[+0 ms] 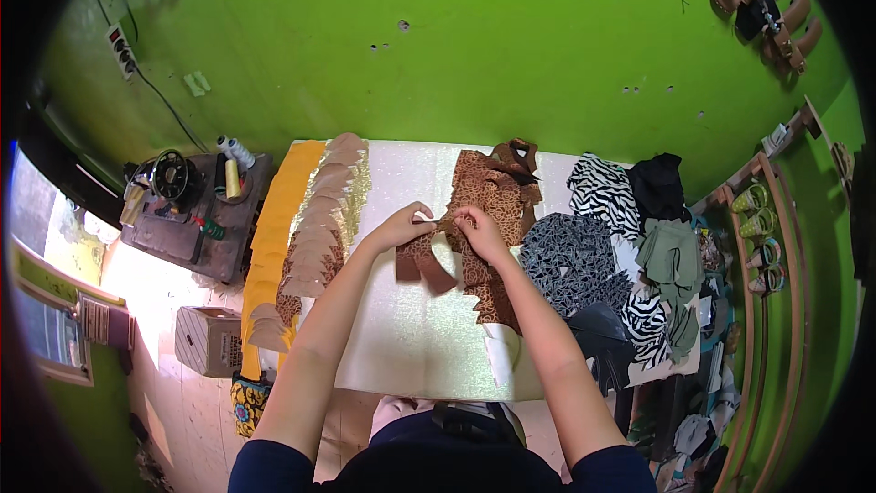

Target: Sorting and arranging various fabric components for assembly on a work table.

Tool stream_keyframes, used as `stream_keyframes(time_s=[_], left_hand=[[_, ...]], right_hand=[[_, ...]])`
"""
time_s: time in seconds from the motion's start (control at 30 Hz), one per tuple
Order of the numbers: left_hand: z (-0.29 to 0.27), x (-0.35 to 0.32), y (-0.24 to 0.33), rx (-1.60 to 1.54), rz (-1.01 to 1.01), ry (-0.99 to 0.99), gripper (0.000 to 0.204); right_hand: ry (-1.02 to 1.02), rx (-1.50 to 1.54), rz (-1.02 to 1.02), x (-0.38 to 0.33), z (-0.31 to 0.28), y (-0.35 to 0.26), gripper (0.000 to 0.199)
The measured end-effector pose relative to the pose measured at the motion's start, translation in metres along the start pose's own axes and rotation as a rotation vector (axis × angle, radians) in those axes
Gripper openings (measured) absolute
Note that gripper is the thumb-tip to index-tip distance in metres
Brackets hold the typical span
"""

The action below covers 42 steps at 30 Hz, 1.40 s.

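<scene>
My left hand (401, 225) and my right hand (476, 226) meet over the middle of a pale glittery sheet (411, 338) on the table. Both pinch the top of a small brown cut-out piece (429, 265) that hangs down between them. Just to the right lies a long row of brown patterned cut-out pieces (488, 210), running from the far edge toward me. On the left a row of tan and beige cut-out pieces (315, 228) overlaps a gold strip beside a yellow sheet (274, 228).
Zebra-print, black, grey-patterned and green fabric pieces (630, 246) pile on the right. A sewing machine with thread spools (196, 201) stands at left, with a cardboard box (208, 340) on the floor. Sandals (766, 9) hang on the green wall. Shelves with shoes (762, 237) line the right.
</scene>
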State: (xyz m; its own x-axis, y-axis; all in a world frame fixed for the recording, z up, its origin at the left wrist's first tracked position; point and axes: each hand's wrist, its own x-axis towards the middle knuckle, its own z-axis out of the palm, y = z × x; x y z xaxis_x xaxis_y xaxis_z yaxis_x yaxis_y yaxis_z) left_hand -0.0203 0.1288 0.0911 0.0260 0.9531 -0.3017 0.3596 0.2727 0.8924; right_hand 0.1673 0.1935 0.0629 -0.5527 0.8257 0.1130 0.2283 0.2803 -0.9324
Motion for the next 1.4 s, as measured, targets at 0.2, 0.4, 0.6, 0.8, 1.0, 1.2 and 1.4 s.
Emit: stream_keyframes(time_s=[0.2, 0.4, 0.6, 0.8, 1.0, 1.2, 1.4], left_hand=[[-0.004, -0.023, -0.034, 0.088, -0.009, 0.043, 0.031], [0.006, -0.045, -0.027, 0.673, 0.311, 0.325, 0.030], [-0.012, -0.074, 0.012, 0.860, 0.642, 0.387, 0.045], [-0.026, -0.106, 0.037, 0.940, 0.972, 0.552, 0.051], [-0.019, -0.129, 0.020, 0.709, 0.767, 0.558, 0.035], [-0.013, -0.150, 0.001, 0.615, 0.700, 0.568, 0.032], [-0.010, -0.166, -0.006, 0.540, 0.716, 0.606, 0.028]], right_hand=[[0.033, -0.163, 0.070, -0.018, 0.028, 0.005, 0.019], [-0.010, -0.493, -0.164, -0.031, 0.038, -0.014, 0.044], [0.108, -0.575, -0.306, -0.030, 0.043, -0.052, 0.050], [0.174, -0.654, -0.455, -0.032, 0.048, -0.088, 0.025], [0.131, -0.667, -0.381, -0.059, 0.068, -0.098, 0.019], [0.104, -0.624, -0.304, -0.082, 0.084, -0.093, 0.018], [0.367, -0.555, -0.555, -0.094, 0.083, -0.100, 0.012]])
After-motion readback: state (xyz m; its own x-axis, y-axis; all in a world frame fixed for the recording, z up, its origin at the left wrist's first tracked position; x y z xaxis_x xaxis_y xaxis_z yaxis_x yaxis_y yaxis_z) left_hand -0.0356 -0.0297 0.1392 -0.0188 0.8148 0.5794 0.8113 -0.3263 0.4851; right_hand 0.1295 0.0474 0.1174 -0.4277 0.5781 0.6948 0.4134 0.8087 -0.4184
